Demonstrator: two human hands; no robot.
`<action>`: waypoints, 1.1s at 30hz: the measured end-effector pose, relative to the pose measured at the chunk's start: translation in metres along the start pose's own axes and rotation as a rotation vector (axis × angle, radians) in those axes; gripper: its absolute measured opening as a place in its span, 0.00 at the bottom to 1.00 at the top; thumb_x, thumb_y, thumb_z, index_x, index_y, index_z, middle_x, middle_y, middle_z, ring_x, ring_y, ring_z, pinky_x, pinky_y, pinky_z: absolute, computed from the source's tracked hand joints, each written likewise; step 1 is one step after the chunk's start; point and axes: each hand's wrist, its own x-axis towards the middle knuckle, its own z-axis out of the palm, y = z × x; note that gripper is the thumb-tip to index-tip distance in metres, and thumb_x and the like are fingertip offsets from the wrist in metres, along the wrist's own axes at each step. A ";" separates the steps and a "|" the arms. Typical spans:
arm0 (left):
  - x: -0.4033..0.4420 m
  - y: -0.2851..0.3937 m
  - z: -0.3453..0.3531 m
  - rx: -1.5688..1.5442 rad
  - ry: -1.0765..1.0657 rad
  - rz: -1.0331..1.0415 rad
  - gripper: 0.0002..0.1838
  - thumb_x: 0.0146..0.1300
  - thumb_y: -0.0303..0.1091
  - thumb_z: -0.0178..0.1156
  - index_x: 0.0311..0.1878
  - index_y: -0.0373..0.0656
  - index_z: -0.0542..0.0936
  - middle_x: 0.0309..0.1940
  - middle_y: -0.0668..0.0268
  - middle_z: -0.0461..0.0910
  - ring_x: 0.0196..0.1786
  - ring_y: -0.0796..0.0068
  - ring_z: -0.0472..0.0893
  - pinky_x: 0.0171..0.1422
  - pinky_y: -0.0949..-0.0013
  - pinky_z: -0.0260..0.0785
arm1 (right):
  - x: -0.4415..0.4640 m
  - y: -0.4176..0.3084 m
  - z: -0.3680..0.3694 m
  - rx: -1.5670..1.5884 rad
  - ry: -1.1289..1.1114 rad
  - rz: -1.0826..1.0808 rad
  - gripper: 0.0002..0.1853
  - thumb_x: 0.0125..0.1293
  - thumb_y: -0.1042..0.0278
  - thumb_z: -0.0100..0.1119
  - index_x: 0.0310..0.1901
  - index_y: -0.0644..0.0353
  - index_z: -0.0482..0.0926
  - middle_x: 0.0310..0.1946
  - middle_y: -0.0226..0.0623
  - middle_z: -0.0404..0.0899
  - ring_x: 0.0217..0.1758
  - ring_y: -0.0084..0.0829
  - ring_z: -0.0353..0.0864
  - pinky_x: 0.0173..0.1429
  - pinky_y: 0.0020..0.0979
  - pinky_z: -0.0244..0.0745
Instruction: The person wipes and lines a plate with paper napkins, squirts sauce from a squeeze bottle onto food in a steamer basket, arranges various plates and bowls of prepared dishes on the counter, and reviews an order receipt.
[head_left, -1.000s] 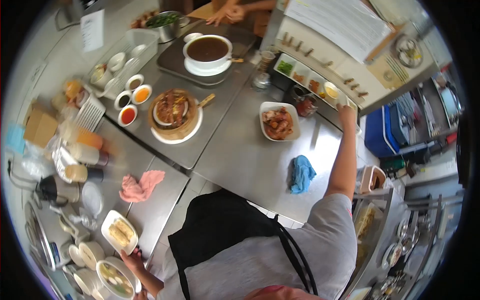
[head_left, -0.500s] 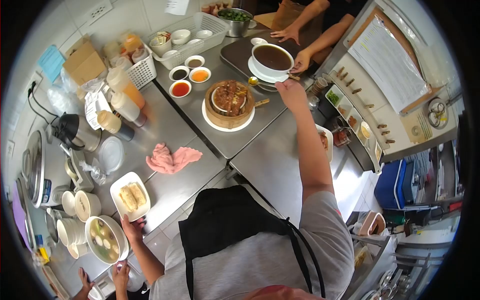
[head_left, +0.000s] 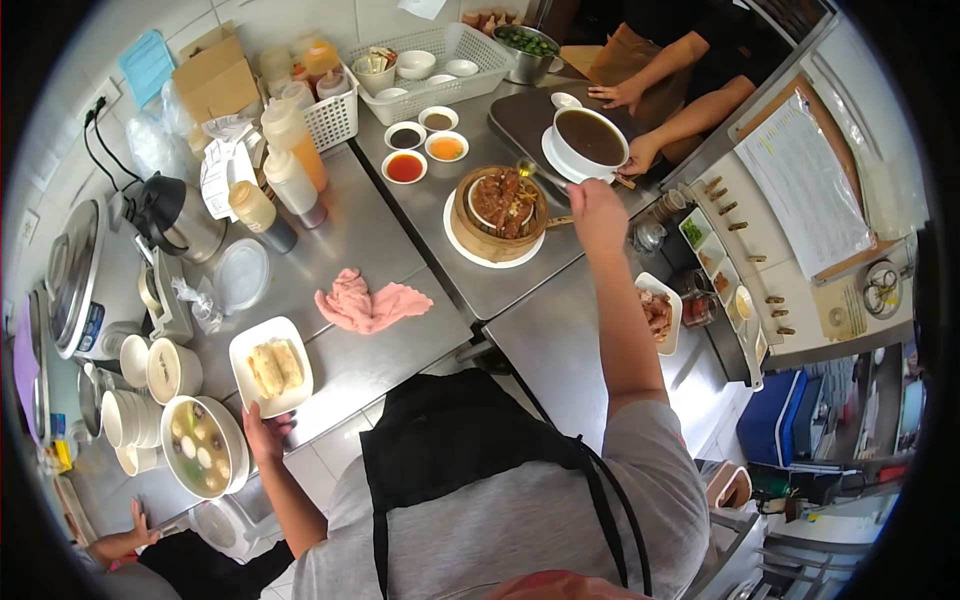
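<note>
My right hand (head_left: 598, 215) is closed round the handle of a spoon (head_left: 528, 168), its bowl over the bamboo steamer (head_left: 468, 225). Dark glazed meat (head_left: 505, 203) lies in a white bowl inside that steamer, which rests on a white plate (head_left: 497, 262). On the left, my left hand (head_left: 266, 430) grips the lower edge of a white dish (head_left: 240, 368) bearing pale rolls (head_left: 274, 369). The bowl of soup with white pieces (head_left: 203, 447) stands just below that dish.
Small sauce bowls (head_left: 405, 167) sit behind the steamer. At the back right, a co-worker's hands (head_left: 640, 155) are by a bowl of brown soup (head_left: 590, 137) on a dark tray. A pink cloth (head_left: 370, 302) and squeeze bottles (head_left: 290, 177) are at left; another person's hand (head_left: 143, 522) shows lower left.
My right hand has come from the condiment rack at right to the steamer, now with the spoon. My left hand keeps its grip on the dish. The view has swung to the left.
</note>
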 end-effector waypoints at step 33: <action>0.007 -0.015 0.027 -0.206 0.188 0.211 0.16 0.61 0.49 0.44 0.39 0.47 0.69 0.21 0.69 0.70 0.16 0.78 0.68 0.15 0.77 0.61 | -0.246 0.399 -0.165 -1.135 -0.532 0.142 0.11 0.61 0.63 0.43 0.30 0.54 0.76 0.22 0.36 0.75 0.22 0.31 0.74 0.24 0.33 0.69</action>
